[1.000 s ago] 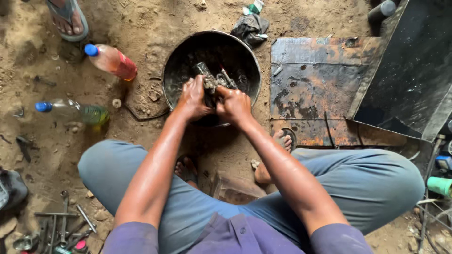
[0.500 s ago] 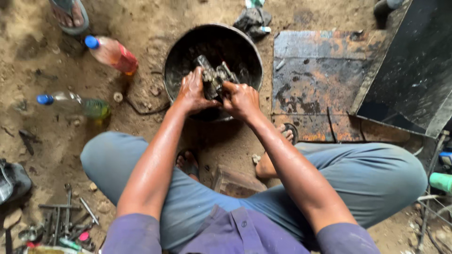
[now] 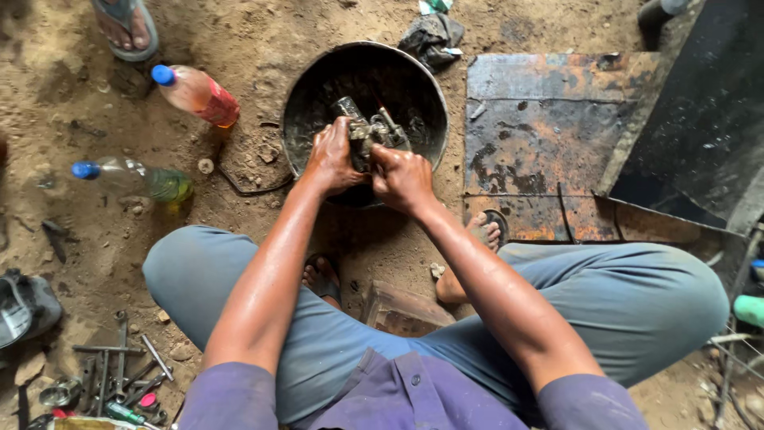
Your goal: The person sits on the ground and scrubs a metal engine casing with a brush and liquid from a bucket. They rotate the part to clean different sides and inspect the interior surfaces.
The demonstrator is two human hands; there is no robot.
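1. Left hand [image 3: 333, 156] and right hand [image 3: 403, 177] both clamp their fingers on a greasy metal part [image 3: 368, 131].
2. The part sits over the round black basin [image 3: 318, 80] on the dirt, far from the knees.
3. Two plastic bottles [image 3: 195, 93] lie left.

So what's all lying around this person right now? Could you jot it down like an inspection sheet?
Surface: bare sandy ground, littered with small stones.
Job's things: greasy metal part, held over a round black basin.
Clutter: two plastic bottles, one with reddish liquid, one with yellowish liquid; spanners and loose tools; dark rag; rusty metal sheet.
Hands: left hand and right hand both grip the part.
Cables: thin wires at the right edge.
Surroundings: another person's sandalled foot at top left.
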